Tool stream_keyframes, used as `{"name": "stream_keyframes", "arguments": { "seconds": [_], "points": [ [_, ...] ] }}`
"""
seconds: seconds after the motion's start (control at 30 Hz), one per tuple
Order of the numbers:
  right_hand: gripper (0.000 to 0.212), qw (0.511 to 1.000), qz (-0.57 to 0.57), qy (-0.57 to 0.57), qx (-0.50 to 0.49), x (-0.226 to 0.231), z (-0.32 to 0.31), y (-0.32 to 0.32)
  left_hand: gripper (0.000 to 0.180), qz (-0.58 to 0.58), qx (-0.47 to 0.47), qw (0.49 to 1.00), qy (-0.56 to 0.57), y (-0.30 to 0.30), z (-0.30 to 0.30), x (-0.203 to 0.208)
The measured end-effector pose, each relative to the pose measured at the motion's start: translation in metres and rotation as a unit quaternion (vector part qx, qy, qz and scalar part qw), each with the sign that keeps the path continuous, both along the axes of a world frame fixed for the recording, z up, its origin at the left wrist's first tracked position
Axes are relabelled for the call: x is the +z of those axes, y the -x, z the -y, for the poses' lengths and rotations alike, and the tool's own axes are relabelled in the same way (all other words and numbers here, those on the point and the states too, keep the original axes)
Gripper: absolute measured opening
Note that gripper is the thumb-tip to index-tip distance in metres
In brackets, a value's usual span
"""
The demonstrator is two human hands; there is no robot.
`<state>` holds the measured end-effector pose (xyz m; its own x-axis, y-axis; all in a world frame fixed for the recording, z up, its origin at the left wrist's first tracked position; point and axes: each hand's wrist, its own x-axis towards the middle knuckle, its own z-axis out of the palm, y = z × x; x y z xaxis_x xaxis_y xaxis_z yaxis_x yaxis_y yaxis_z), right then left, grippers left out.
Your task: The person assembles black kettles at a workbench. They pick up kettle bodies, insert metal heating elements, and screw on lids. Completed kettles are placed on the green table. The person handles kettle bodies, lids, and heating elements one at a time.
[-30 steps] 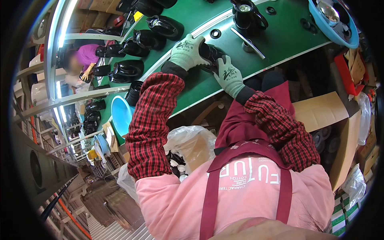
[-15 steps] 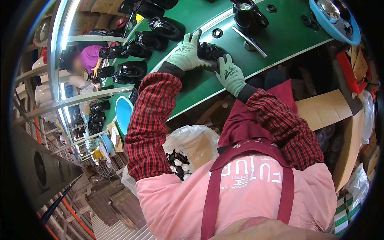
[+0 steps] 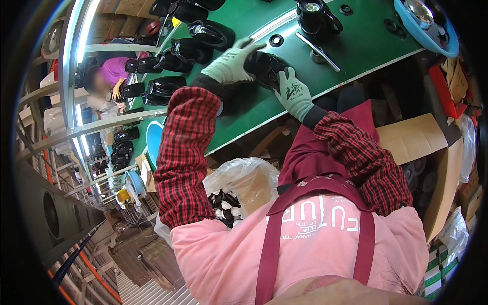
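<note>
A glossy black jug-shaped housing (image 3: 264, 68) lies on the green bench between my gloved hands. My left hand (image 3: 231, 65) is at its left side, fingers spread and slightly blurred; the thumb is close to the housing. My right hand (image 3: 295, 94) grips the near right part of the housing, with some of its fingers hidden behind it. Just beyond the housing lies a small black ring (image 3: 276, 40). To the right, a silver rod-like bar (image 3: 317, 52) rests across a short round metal piece (image 3: 318, 57).
Another black jug-shaped housing (image 3: 317, 20) stands at the far side. Several similar housings (image 3: 211, 33) line the bench to the left. A blue basin (image 3: 447, 48) with metal parts sits far right. Below the bench are a plastic-lined box (image 3: 244, 175) and an open carton (image 3: 412, 137). A co-worker (image 3: 112, 73) is at left.
My left hand has drawn back to the left and its fingers have spread away from the housing. The housing has turned, showing a rounder end. My right hand stays almost in place.
</note>
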<state>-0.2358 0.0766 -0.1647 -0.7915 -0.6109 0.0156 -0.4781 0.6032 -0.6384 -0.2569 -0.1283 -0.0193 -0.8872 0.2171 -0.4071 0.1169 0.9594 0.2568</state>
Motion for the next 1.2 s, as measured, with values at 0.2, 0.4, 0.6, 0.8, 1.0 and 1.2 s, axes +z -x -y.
{"name": "stream_keyframes", "arguments": {
  "seconds": [0.2,0.4,0.6,0.8,1.0,1.2],
  "points": [
    [0.048,0.999,-0.032,0.005,-0.011,-0.007,0.002,-0.001,0.112,-0.053,-0.048,0.995,0.075,0.002,-0.02,0.002],
    [0.044,0.999,-0.052,0.001,0.002,-0.012,0.004,0.007,0.072,0.004,0.074,0.987,0.144,0.013,-0.042,0.007],
    [0.041,0.999,-0.033,-0.015,-0.007,-0.008,0.01,0.002,0.074,-0.109,0.156,0.982,0.009,0.028,-0.008,0.01],
    [0.037,0.999,-0.05,-0.012,-0.002,-0.006,0.008,0.003,0.079,-0.059,0.132,0.987,0.072,0.005,-0.025,-0.008],
    [0.036,0.999,-0.048,-0.008,-0.007,-0.009,0.009,0.003,0.082,-0.051,0.103,0.991,0.071,0.003,-0.03,-0.005],
    [0.036,0.998,-0.06,0.013,0.0,-0.013,0.01,0.005,0.083,-0.009,0.121,0.987,0.11,0.009,-0.041,0.003]
  ]
}}
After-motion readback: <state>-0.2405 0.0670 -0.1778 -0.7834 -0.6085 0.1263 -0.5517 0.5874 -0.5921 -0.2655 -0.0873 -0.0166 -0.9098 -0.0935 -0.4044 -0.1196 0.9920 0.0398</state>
